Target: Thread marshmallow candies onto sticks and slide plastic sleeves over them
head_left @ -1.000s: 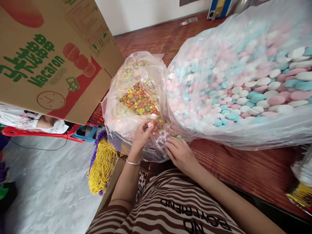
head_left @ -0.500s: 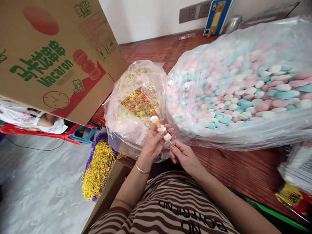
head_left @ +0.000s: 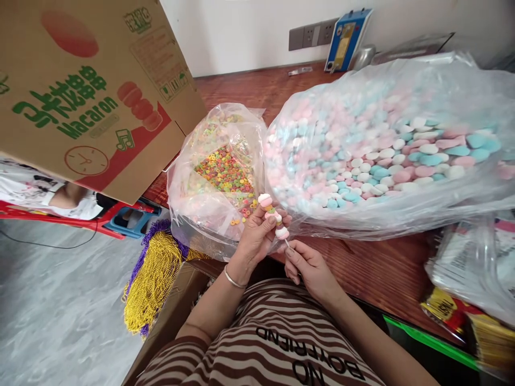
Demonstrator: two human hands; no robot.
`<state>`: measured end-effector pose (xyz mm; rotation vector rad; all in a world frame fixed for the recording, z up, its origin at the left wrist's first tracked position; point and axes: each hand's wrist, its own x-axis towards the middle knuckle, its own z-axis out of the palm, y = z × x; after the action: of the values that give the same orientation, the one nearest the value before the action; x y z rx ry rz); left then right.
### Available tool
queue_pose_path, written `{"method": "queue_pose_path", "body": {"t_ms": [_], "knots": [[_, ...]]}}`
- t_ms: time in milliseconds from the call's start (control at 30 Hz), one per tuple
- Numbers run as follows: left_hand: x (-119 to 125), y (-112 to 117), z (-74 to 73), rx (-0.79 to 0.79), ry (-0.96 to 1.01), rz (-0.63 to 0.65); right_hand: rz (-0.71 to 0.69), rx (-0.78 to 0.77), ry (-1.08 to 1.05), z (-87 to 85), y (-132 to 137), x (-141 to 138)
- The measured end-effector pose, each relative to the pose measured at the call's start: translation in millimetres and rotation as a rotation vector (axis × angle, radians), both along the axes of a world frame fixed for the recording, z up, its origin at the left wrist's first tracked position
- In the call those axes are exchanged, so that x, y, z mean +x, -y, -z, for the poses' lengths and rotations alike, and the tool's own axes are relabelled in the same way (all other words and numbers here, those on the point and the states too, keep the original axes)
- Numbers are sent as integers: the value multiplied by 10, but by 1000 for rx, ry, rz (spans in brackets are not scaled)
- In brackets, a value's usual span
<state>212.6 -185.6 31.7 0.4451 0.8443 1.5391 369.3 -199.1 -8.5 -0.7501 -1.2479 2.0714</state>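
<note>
My left hand (head_left: 257,233) is closed around a candy skewer (head_left: 273,215), its thumb pressing the side. Pink-and-white marshmallow pieces are threaded on it, with small yellow and green rings between them. The thin stick's lower end is pinched by my right hand (head_left: 306,264). Just beyond the left hand stands an open clear plastic bag (head_left: 183,201) holding many small coloured rings (head_left: 227,171). To its right lies a large clear bag (head_left: 386,220) full of pink, white and blue marshmallows (head_left: 382,169).
A cardboard box (head_left: 148,59) stands at the left, a person's arm (head_left: 69,194) below it. Gold and purple beads (head_left: 155,284) hang by another box (head_left: 169,311). Plastic packets (head_left: 466,268) lie right on the wooden table (head_left: 362,262). A blue device (head_left: 348,40) stands by the wall.
The skewer is tilted more upright, and both hands sit slightly lower and further right in the view. The camera has shifted, bringing more of the right-hand packets into sight.
</note>
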Motion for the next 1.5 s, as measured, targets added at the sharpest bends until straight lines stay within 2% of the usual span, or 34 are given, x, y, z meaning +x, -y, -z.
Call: {"method": "queue_pose_path", "body": {"t_ms": [100,200,300,400,700,833,967,1100,1267,1500], "knots": [[25,-7,-13,-16,-98,25,112,145,131,-72,27,17],[67,-2,-26,-31,-186,22,198,363,277,-104,26,49],[120,13,-39,-52,-179,5,241,591,365,-86,14,80],[150,24,-60,-81,-109,0,232,692,419,-56,22,98],[141,4,-45,-87,54,29,247,782,447,15,60,77],[144,9,-40,-77,61,52,277,817,467,18,63,64],[142,63,-32,-48,7,172,316,793,461,-39,68,66],[185,138,45,-28,-62,299,321,767,503,-78,59,69],[266,159,102,-54,-130,227,310,758,480,-45,71,54],[250,119,-5,-53,-76,189,278,664,410,-69,70,56]]}}
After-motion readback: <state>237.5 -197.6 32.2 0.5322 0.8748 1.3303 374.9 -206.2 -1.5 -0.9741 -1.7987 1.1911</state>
